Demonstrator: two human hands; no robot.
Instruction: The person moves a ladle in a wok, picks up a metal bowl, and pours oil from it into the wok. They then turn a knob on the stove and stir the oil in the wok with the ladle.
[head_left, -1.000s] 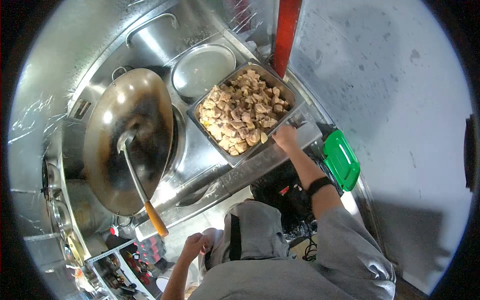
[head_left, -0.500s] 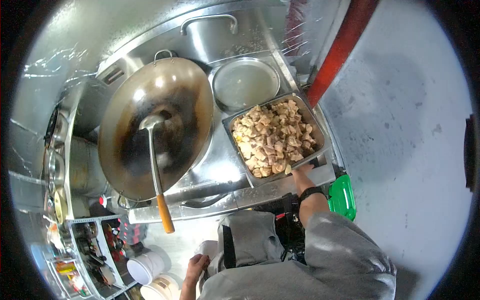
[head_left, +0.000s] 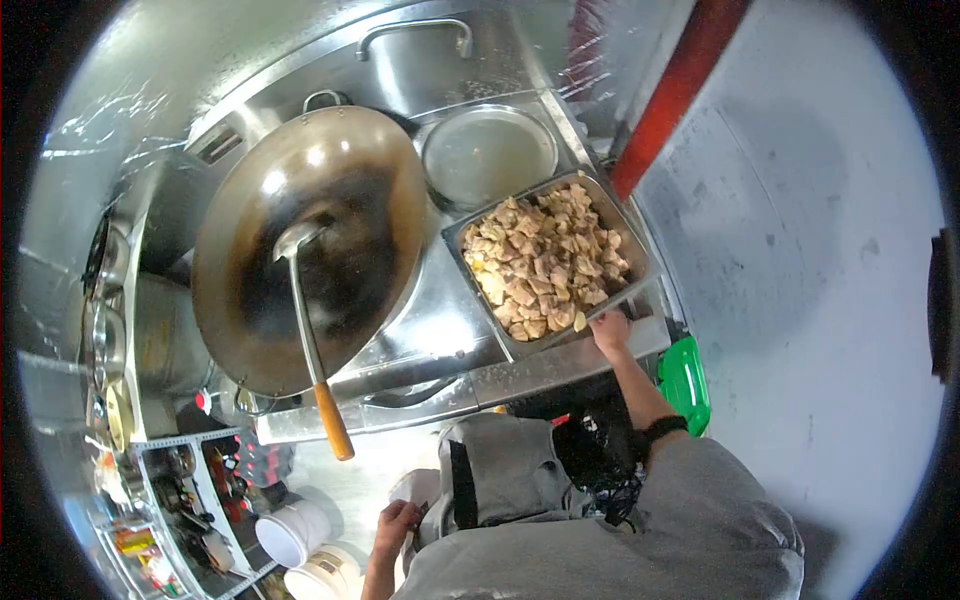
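Note:
A deep rectangular metal pan (head_left: pixel 640 282) heaped with chopped cooked meat (head_left: pixel 545 262) rests on the steel counter. My right hand (head_left: pixel 611 328) is closed on the pan's near rim by its right corner, fingertips partly hidden. Low in the view, my left hand (head_left: pixel 398 520) hangs beside my leg with curled fingers; what they hold, if anything, is not clear. A large wok (head_left: pixel 235 300) stands left of the pan, and a ladle (head_left: pixel 308 310) with a wooden handle lies in it, its handle sticking out over the front edge.
Behind the pan sits a round metal lid or basin (head_left: pixel 490 155), with a tap (head_left: pixel 415 28) farther back. A red post (head_left: pixel 685 90) rises at the right. A green plastic container (head_left: pixel 684 385) is below the counter corner. White buckets (head_left: pixel 292 532) and shelving (head_left: pixel 190 500) stand lower left.
My right hand has risen from below the pan's near edge to its rim, and the forearm has swung right. The pan has barely moved. My left hand stays low.

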